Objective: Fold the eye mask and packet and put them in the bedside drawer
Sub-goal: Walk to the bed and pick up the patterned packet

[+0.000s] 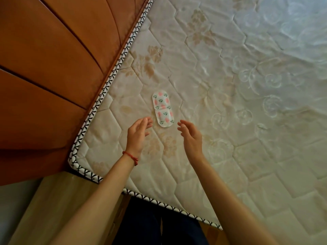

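A white eye mask with pink and green prints lies flat and unfolded on the quilted mattress, near its left side. My left hand, with a red string bracelet on the wrist, hovers just left of and below the mask's near end, fingers apart and holding nothing. My right hand hovers to the right of that same end, fingers spread and also holding nothing. Neither hand touches the mask. No packet and no drawer can be seen.
A brown wooden headboard runs along the mattress's left edge. A pale wooden surface sits at the lower left by the mattress corner. My dark trouser legs stand against the near mattress edge.
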`<state>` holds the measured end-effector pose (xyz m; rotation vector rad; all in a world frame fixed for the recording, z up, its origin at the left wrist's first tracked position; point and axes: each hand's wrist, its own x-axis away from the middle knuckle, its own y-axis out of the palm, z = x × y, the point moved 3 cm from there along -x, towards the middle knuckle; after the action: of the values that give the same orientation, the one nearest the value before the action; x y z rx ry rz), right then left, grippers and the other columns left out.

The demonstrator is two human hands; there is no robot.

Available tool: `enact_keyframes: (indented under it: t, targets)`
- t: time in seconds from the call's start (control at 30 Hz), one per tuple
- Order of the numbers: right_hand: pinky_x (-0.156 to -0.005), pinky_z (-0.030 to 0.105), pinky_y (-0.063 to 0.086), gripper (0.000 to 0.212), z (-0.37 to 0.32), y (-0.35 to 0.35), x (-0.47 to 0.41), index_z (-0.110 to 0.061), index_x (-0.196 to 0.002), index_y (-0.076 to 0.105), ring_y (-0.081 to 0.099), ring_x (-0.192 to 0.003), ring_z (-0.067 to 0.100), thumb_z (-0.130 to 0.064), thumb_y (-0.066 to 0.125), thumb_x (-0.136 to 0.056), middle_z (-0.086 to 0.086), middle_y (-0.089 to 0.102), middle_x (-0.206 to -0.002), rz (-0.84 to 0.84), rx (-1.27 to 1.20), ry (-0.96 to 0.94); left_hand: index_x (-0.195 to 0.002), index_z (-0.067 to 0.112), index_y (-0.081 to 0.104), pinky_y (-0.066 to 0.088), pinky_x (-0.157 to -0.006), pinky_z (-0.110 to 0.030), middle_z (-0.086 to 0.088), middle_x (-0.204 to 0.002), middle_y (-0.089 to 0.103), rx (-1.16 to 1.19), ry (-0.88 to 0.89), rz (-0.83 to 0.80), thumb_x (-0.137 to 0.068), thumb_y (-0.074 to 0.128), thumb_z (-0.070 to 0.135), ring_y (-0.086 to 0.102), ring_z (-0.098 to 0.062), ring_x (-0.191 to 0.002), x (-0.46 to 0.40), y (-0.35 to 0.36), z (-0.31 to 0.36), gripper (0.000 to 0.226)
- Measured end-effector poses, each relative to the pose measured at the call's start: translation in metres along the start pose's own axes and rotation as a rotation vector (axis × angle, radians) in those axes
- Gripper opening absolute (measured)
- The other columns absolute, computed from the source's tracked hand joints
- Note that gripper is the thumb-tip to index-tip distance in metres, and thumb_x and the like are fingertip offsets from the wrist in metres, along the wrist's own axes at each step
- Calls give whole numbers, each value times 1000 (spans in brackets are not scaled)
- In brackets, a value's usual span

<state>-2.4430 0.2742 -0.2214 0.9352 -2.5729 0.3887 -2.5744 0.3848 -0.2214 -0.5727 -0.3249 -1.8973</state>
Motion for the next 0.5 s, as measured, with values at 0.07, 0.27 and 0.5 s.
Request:
enact_keyframes:
  t: [0.07,0.27,0.5]
  targets:
    - [-78,17,48,15,12,2,-8,-34,-99,61,62,-98,6,-23,53,-92,-13,65,-102,-24,45,-3,-100,22,61,49,-83,-31,2,-100,65,-4,7,1,-96,41,25,62,-11,-96,-9,2,-9,21]
    - [-71,3,44,17,45,4,-40,-24,-104,64,57,-87,-15,-19,53,-92,-21,62,-95,-23,123,-32,-100,26,61,49,-79,-26,4,-100,64,-30,11,26,-96,42,24,61,-7,-94,-42,12,-42,20]
    - [-84,20,48,19,84,11,-75,-23,-107,64,60,-96,2,-21,56,-91,-14,63,-102,-33,274,-75,-105,19,63,49,-86,-17,8,-102,65,-131,56,17,-92,50,20,60,-3,-99,-76,19,-78,18]
